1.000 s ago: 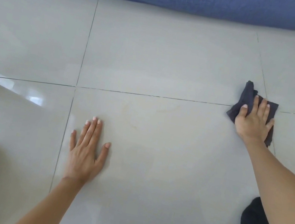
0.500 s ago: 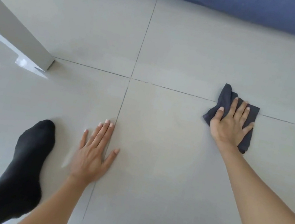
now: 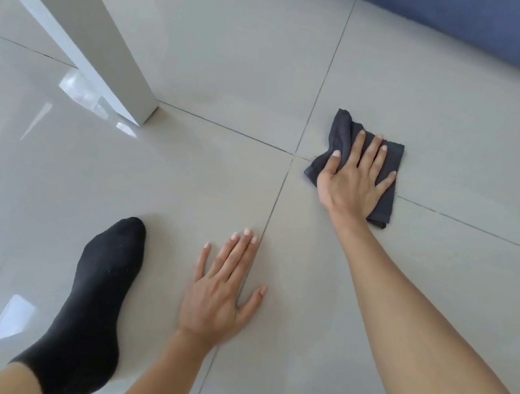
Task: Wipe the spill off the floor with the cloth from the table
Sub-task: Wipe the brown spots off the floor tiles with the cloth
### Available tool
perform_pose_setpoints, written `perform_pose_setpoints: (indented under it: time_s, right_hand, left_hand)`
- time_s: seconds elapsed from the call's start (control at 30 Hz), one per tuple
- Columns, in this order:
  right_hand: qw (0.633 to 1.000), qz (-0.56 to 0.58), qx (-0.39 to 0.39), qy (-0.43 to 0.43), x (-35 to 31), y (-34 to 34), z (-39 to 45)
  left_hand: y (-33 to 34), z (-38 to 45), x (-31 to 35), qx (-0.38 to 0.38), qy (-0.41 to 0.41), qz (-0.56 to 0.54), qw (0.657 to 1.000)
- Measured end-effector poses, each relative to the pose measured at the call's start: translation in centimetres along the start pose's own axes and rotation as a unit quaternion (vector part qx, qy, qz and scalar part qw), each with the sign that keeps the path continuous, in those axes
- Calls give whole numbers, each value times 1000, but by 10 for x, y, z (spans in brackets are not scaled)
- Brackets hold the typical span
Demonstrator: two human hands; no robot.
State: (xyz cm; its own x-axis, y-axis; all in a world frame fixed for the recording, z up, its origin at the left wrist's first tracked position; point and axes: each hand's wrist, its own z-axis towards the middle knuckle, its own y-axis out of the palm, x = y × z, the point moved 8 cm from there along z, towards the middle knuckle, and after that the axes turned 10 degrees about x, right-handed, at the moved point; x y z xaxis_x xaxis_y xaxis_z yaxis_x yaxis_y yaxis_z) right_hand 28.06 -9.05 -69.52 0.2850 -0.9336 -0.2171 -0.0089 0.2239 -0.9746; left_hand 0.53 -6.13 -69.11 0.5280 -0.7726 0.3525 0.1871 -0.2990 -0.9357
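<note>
A small dark grey cloth [image 3: 343,131] lies crumpled on the pale tiled floor [image 3: 206,59], just right of where four tiles meet. My right hand [image 3: 352,178] presses flat on top of it with fingers spread, covering most of it. My left hand [image 3: 217,293] rests flat on the floor nearer to me, fingers apart, palm across a grout line, holding nothing. I cannot make out any spill on the glossy tiles.
A white table leg [image 3: 105,41] stands on the floor at the upper left. My left foot in a black sock [image 3: 94,299] is planted left of my left hand. A blue fabric edge [image 3: 490,25] runs along the top right.
The view has swung left, bringing the table leg and my socked foot into sight. My right hand has slid the cloth left along the grout line towards the tile corner. The left hand stays planted.
</note>
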Motion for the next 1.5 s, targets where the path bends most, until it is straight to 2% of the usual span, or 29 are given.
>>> perform_pose_setpoints:
  time_s: [0.37,0.47,0.57,0.73,1.07,1.2,1.3,1.5]
  right_hand:
    - [983,27,-34,-179,-171,34,-29]
    - [968,36,-46,-245,-195,36,-54]
    - [953,34,-60,-296,-189,35,-69]
    - [945,30,-66,-319,-154,26,-85]
    - [970,4,-69,-233,-28,-1,-71]
    - [980,-5,-66,-190,36,-15,-56]
    - [987,-9,-54,-153,94,-27,-44]
    - [996,-20,-42,-77,212,-52,-14]
  left_hand:
    - [2,1,0,8,10,-15,1000]
    - [3,0,0,7,25,-14,1000]
    - [2,0,0,12,23,-8,1000]
    - [1,-1,2,7,15,6,1000]
    - [6,-2,10,-4,13,36,999]
    - [20,-13,55,-30,42,-16,999]
    - [33,-20,65,-30,12,23,999]
    - [32,-18,64,-20,4,53,998]
